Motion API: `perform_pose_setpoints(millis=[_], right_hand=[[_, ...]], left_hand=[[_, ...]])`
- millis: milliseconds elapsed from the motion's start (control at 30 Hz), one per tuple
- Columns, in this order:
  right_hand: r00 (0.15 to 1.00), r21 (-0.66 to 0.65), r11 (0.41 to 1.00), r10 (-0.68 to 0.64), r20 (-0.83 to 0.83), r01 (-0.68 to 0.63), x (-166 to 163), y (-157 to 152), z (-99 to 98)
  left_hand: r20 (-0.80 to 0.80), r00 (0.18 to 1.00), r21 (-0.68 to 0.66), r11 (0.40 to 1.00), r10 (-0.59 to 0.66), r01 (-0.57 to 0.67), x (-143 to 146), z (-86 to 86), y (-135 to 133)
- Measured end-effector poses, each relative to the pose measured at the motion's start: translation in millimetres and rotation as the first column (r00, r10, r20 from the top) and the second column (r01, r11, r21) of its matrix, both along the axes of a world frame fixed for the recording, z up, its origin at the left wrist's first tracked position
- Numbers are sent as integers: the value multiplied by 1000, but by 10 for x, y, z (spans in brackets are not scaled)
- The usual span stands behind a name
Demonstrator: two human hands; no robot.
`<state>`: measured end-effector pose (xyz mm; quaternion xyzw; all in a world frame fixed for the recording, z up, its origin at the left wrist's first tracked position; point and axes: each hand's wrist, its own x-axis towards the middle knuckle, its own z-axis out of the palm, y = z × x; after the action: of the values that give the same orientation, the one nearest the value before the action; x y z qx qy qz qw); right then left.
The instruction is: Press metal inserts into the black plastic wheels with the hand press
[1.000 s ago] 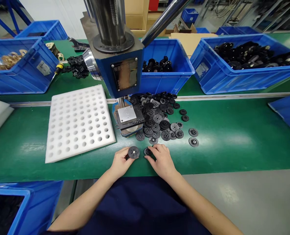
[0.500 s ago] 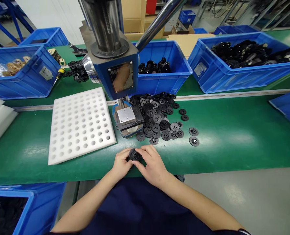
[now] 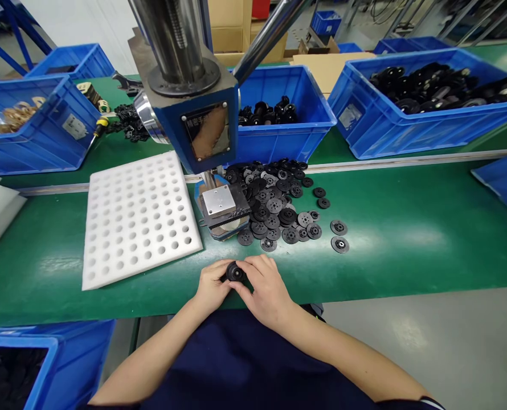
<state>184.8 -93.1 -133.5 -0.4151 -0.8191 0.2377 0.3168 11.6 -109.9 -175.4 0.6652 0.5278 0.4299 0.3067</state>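
Grey floor [image 3: 428,347], 1 glossy green bench [image 3: 390,193] with pale glare [image 3: 428,247], white panel [image 3: 95,28] behind.

A factory workshop: a long green workbench [image 3: 407,239] lies under the left hand [image 3: 213,286] and the right hand [image 3: 267,293] — ahead of them stands a metal press [image 3: 206,135], with blue bins [image 3: 424,135] of loose parts behind it and to either side, a screwdriver [image 3: 102,122] far left, cardboard boxes [image 3: 230,28] beyond.

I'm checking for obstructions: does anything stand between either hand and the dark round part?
Nothing visible does. The left hand and right hand both hold the dark round part; the pile of black discs lies beyond them.
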Motion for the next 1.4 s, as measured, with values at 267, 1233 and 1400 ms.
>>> perform_pose_setpoints(millis=[267, 1233, 1400], right_hand=[[999, -2, 1000, 28, -30, -28, 27, -26, -10], [999, -53, 999, 0, -40, -2, 35, 11, -109], [990, -115, 993, -38, -133, 22, 116, 62, -170]], left_hand=[[-27, 998, 9, 999, -49, 49, 0, -44, -35], [-61, 998, 57, 998, -15, 18, 49, -33, -37], [23, 997, -187, 980, 78, -72, 37, -87, -69]])
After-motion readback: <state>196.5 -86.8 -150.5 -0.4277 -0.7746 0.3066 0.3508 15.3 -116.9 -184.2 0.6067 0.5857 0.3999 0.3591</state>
